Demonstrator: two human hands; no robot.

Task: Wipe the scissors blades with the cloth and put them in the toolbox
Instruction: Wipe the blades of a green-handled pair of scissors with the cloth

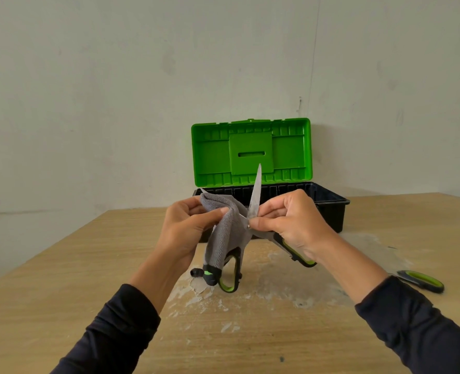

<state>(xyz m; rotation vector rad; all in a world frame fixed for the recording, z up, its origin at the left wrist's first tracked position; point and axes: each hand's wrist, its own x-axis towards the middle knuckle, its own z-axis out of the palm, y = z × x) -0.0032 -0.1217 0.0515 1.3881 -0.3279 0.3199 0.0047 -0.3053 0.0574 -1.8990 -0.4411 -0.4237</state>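
Toolbox [272,203] at back of bench [61,265], lid up twd wall. Scissors [254,195] w/ cloth [223,228] in front, above bench. 2nd scissors [420,280] on bench, right.

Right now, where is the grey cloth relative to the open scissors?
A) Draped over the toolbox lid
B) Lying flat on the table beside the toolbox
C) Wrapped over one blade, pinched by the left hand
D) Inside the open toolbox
C: the grey cloth is folded over one blade of the scissors and pinched by the left hand, while the right hand holds the scissors near the pivot, the other blade bare.
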